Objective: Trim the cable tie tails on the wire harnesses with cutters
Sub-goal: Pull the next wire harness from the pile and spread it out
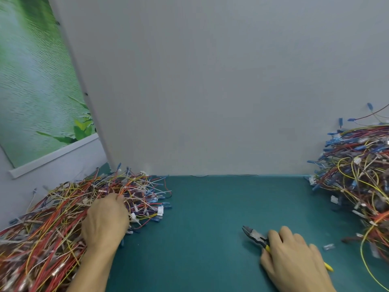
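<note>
The left pile [52,218] is being dug into by the left hand [105,220], grip unclear; cutters [253,234] are being clasped in the right hand [294,256]; one harness should be freed singly

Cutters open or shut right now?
Shut. The cutters show one closed tip, no gap between blades; the right hand grips the yellow handles.

No text, label, brand, number or sign can be read anywhere in this view.
</note>
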Tool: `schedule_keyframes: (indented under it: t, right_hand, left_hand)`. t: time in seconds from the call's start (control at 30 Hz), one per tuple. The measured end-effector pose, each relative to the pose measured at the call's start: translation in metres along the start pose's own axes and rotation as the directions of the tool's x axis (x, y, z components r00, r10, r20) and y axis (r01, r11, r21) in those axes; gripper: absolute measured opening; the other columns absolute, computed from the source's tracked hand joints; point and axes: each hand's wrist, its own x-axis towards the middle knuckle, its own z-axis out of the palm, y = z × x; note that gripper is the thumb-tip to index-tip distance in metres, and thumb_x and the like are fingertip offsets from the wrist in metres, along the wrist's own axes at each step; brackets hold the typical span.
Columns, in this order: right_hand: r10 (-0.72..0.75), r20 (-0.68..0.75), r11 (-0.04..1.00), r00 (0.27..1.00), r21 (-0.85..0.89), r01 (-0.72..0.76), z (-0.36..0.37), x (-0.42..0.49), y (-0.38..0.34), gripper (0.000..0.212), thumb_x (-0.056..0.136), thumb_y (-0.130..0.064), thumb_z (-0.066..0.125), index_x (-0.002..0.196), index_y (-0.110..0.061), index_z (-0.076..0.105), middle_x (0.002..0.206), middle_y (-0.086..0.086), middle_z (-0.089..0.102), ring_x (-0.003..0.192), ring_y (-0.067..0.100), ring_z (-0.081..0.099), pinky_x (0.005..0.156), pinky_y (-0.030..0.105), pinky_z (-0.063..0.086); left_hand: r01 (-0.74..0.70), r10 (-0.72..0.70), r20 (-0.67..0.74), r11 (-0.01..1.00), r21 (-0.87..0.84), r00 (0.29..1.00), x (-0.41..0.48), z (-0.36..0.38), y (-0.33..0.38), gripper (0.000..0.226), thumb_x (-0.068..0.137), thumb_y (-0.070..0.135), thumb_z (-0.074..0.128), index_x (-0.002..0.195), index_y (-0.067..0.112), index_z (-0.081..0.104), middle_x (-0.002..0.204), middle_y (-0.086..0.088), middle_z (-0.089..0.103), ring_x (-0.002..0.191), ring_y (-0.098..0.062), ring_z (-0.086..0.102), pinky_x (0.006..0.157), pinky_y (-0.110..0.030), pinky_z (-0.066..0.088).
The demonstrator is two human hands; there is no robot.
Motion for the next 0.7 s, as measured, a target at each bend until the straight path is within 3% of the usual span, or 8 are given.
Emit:
schedule_keyframes:
  t: [0.1,0.23,0.33,0.4,0.47,0.57,0.63,0.7]
  right_hand:
    - [-0.005,-0.003,1.000,1.000,0.006,0.005,-0.001,0.000,0.000,0.032,0.093,-0.053,0.024,0.110,-0.031,0.042,0.107,-0.006,0.038,0.107,0.016,0.048,0.081,0.032,0.038]
    - [-0.009,0.000,1.000,1.000,0.013,0.009,-0.001,0.000,0.001,0.029,0.093,-0.054,0.025,0.106,-0.032,0.039,0.100,-0.005,0.032,0.107,0.016,0.048,0.080,0.032,0.038]
    - [-0.019,0.003,0.999,1.000,0.026,0.019,-0.001,-0.001,0.001,0.028,0.094,-0.054,0.024,0.105,-0.032,0.038,0.098,-0.004,0.030,0.105,0.016,0.048,0.079,0.032,0.037]
    - [-0.017,0.005,0.999,1.000,0.033,0.017,-0.001,0.000,0.002,0.025,0.094,-0.054,0.024,0.101,-0.032,0.034,0.101,-0.005,0.033,0.106,0.017,0.048,0.080,0.032,0.037]
    - [-0.014,0.012,0.999,1.000,0.034,0.013,0.000,0.000,0.003,0.024,0.094,-0.054,0.024,0.098,-0.031,0.030,0.106,-0.006,0.037,0.107,0.017,0.047,0.080,0.033,0.037]
    - [-0.003,0.021,1.000,1.000,0.022,0.003,0.002,0.001,0.002,0.026,0.094,-0.054,0.025,0.101,-0.032,0.035,0.106,-0.006,0.038,0.108,0.017,0.048,0.079,0.033,0.037]
    - [0.009,0.022,1.000,1.000,0.012,-0.010,0.003,0.002,0.002,0.026,0.093,-0.054,0.025,0.101,-0.032,0.036,0.103,-0.006,0.035,0.107,0.017,0.048,0.076,0.034,0.034]
    - [0.016,0.019,1.000,1.000,0.008,-0.016,0.005,0.002,0.002,0.028,0.093,-0.055,0.026,0.103,-0.032,0.038,0.102,-0.006,0.035,0.106,0.017,0.048,0.073,0.034,0.032]
  left_hand:
    - [-0.044,0.033,-0.098,0.992,-0.120,0.995,0.002,-0.003,0.001,0.032,0.099,0.034,0.045,0.109,0.012,0.067,0.088,-0.011,0.069,0.080,-0.034,0.062,0.080,-0.046,0.051]
    - [-0.208,0.119,-0.336,0.948,-0.242,0.934,-0.003,-0.010,0.009,0.020,0.096,0.026,0.055,0.107,0.016,0.068,0.099,-0.008,0.069,0.085,-0.028,0.060,0.087,-0.049,0.039]
    - [0.006,-0.017,-0.072,0.988,-0.152,0.997,-0.005,0.000,0.007,0.039,0.099,0.044,0.041,0.117,0.016,0.062,0.104,-0.012,0.070,0.095,-0.033,0.062,0.091,-0.049,0.045]
    - [0.031,-0.030,0.014,0.992,-0.124,0.999,-0.005,0.003,0.004,0.046,0.096,0.053,0.039,0.112,0.017,0.064,0.098,-0.010,0.071,0.089,-0.033,0.064,0.085,-0.045,0.051]
    - [0.025,-0.039,-0.029,0.924,-0.381,0.999,0.000,-0.001,0.004,0.036,0.093,0.048,0.053,0.104,0.017,0.068,0.096,-0.005,0.071,0.079,-0.022,0.062,0.079,-0.037,0.051]
    - [0.133,-0.225,-0.027,0.664,-0.736,0.974,0.009,-0.013,0.004,0.019,0.086,0.032,0.068,0.100,0.020,0.070,0.096,0.002,0.069,0.073,-0.011,0.058,0.073,-0.030,0.046]
    - [0.178,-0.188,0.055,0.740,-0.648,0.981,0.006,-0.010,0.003,0.007,0.090,0.028,0.062,0.091,0.024,0.068,0.080,0.003,0.065,0.063,-0.013,0.052,0.062,-0.028,0.042]
    - [0.144,-0.086,0.135,0.842,-0.519,0.987,-0.003,-0.003,0.006,0.016,0.095,0.033,0.055,0.079,0.030,0.061,0.069,0.009,0.057,0.058,-0.011,0.047,0.061,-0.027,0.039]
